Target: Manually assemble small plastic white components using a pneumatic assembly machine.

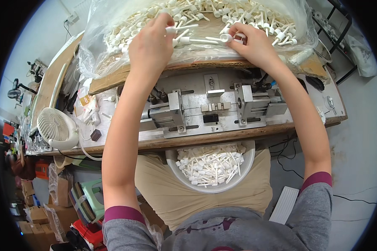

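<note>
My left hand (150,48) pinches a white plastic cap with a thin stem (187,27), the stem pointing right. My right hand (254,44) has its fingers closed around another capped stem (226,38), whose round cap end shows beside the thumb. Both hands are over the front of a pile of loose capped stems (276,26), which lies on clear plastic film (97,44) and cardboard (113,80). Between the hands, a few more pieces lie at the pile's edge. Part of what the right fingers grip is hidden.
Below my forearms, a metal clamping fixture (215,107) with two facing blocks is mounted on the bench (155,144). A white basin (169,164) full of capped stems rests at my lap. To the left stands a small white fan (56,127).
</note>
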`<action>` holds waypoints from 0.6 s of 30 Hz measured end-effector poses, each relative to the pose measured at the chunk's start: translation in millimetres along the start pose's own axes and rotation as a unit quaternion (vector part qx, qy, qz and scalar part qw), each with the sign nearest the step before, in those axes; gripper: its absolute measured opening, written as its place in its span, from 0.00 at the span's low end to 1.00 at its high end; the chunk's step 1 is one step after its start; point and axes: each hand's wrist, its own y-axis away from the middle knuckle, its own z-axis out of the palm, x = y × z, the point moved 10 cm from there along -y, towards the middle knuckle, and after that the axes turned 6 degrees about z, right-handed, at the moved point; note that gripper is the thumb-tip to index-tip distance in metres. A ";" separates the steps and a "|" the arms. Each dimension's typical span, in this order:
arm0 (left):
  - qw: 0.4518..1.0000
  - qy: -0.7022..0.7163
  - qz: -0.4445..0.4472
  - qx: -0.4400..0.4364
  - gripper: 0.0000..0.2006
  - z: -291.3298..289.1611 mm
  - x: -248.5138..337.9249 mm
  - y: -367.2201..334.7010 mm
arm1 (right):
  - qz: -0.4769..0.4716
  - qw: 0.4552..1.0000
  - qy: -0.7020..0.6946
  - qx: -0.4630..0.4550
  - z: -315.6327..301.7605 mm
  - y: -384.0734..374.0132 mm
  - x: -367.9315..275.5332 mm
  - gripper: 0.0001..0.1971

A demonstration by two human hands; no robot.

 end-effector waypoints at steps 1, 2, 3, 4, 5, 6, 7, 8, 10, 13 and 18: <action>0.998 0.040 0.006 0.039 0.07 -11.2 1.0 0.6 | -0.022 0.999 -0.002 0.027 -3.5 3.3 -2.2 0.13; 0.996 0.066 0.017 0.063 0.08 -25.9 9.9 1.8 | -0.043 0.998 -0.004 0.056 -9.4 6.4 -4.6 0.13; 0.992 0.096 0.028 0.083 0.09 -41.2 21.1 6.8 | -0.043 0.996 -0.030 0.076 -13.2 9.0 -1.3 0.12; 0.986 0.125 0.038 0.103 0.10 -55.7 31.5 12.7 | -0.043 0.993 -0.056 0.097 -18.4 9.3 1.8 0.12; 0.987 0.139 0.033 0.080 0.12 -62.4 39.9 20.5 | -0.045 0.989 -0.086 0.115 -22.1 10.2 2.7 0.12; 0.986 0.152 0.026 0.056 0.14 -68.2 48.0 29.8 | 0.026 0.995 -0.066 0.074 -19.2 5.7 16.5 0.12; 0.986 0.165 0.018 0.033 0.15 -70.5 54.2 40.1 | 0.024 0.990 -0.111 0.079 -21.2 5.3 17.2 0.12; 0.978 0.204 0.035 0.030 0.15 -71.9 60.2 54.5 | 0.019 0.984 -0.157 0.085 -24.5 4.5 14.4 0.12; 0.962 0.271 0.005 -0.025 0.15 -55.8 75.2 84.9 | 0.078 0.963 -0.232 0.112 -43.7 21.1 -1.2 0.11; 0.956 0.263 -0.014 -0.127 0.18 -30.0 99.3 132.9 | 0.118 0.911 -0.377 0.118 -45.9 38.0 8.2 0.06; 0.977 0.119 0.058 -0.168 0.15 3.6 117.4 174.2 | 0.117 0.891 -0.423 0.118 -45.4 81.1 -5.0 0.12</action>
